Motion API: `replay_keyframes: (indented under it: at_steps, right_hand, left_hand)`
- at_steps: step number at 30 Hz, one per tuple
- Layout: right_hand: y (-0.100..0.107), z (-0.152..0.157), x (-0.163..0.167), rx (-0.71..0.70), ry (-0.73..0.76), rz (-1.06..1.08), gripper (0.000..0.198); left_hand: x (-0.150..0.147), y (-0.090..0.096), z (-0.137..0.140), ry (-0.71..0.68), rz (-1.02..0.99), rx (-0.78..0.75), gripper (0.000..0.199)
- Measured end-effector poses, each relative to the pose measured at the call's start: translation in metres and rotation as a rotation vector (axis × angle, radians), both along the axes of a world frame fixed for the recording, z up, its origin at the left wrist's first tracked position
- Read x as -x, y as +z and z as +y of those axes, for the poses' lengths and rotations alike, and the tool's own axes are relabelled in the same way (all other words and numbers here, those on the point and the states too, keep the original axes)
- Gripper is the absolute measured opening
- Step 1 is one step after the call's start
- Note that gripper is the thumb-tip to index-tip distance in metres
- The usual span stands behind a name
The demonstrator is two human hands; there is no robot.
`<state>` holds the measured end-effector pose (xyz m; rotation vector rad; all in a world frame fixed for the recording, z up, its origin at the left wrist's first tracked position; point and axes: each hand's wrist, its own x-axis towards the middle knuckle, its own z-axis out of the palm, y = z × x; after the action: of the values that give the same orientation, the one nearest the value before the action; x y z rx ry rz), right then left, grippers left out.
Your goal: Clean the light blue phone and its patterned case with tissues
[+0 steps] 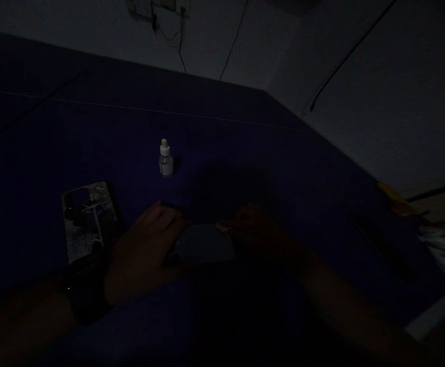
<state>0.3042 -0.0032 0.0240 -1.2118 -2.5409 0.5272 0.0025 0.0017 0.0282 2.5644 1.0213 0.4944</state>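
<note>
The light is very dim. My left hand (146, 247), with a dark watch (87, 288) on its wrist, is closed round one end of what looks like a pair of glasses (206, 244). One greyish rounded lens shows between my hands, and the rest is hidden by the left fingers and the dark. At the lens's upper right edge, my right hand (256, 227) is closed on a small white piece of cloth or tissue (223, 228). Beyond the hands a small clear dropper bottle (166, 164) with a white top stands upright.
A phone or phone case (90, 219) with a printed picture lies left of my left hand. Everything rests on a dark blue surface (222, 137). A dark flat object (379, 244) and several jumbled items (444, 244) lie at the right. Wires (182, 43) hang along the back wall.
</note>
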Motion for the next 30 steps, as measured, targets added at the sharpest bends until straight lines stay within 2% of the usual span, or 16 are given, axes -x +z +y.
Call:
replay_keyframes:
  at_steps: [2, 8, 10, 14, 16, 22, 24, 28, 30]
  right_hand:
    - [0.0, 0.001, 0.0, -0.017, 0.001, 0.008, 0.034]
    - [0.007, -0.007, -0.007, 0.049, 0.294, -0.008, 0.029]
    - [0.006, -0.006, -0.005, 0.048, 0.223, -0.006, 0.03]
    - [0.0, 0.001, 0.002, -0.014, -0.035, 0.004, 0.035]
    - [0.0, 0.002, 0.002, -0.029, -0.039, 0.003, 0.035]
    - [0.006, -0.007, -0.004, 0.01, 0.297, -0.036, 0.028]
    - [0.006, -0.006, -0.002, 0.016, 0.241, -0.062, 0.028]
    - [0.002, 0.002, 0.007, 0.009, -0.008, -0.035, 0.034]
    - [0.002, 0.004, 0.009, -0.001, -0.035, -0.017, 0.035]
  left_hand:
    - [0.0, 0.0, 0.0, 0.002, 0.002, -0.002, 0.055]
    - [-0.001, 0.001, 0.001, -0.004, -0.002, -0.012, 0.056]
    - [-0.001, 0.0, 0.0, -0.009, -0.006, -0.016, 0.056]
    - [0.0, -0.001, 0.0, -0.017, -0.012, -0.03, 0.056]
    - [0.0, -0.002, 0.0, -0.012, -0.004, -0.03, 0.055]
    - [-0.001, -0.002, 0.0, 0.009, 0.001, -0.032, 0.055]
    - [-0.001, -0.002, 0.0, 0.005, -0.002, -0.026, 0.055]
    - [-0.001, -0.002, 0.0, 0.004, -0.002, -0.008, 0.057]
    - [0.0, -0.002, 0.0, 0.008, -0.002, -0.005, 0.057]
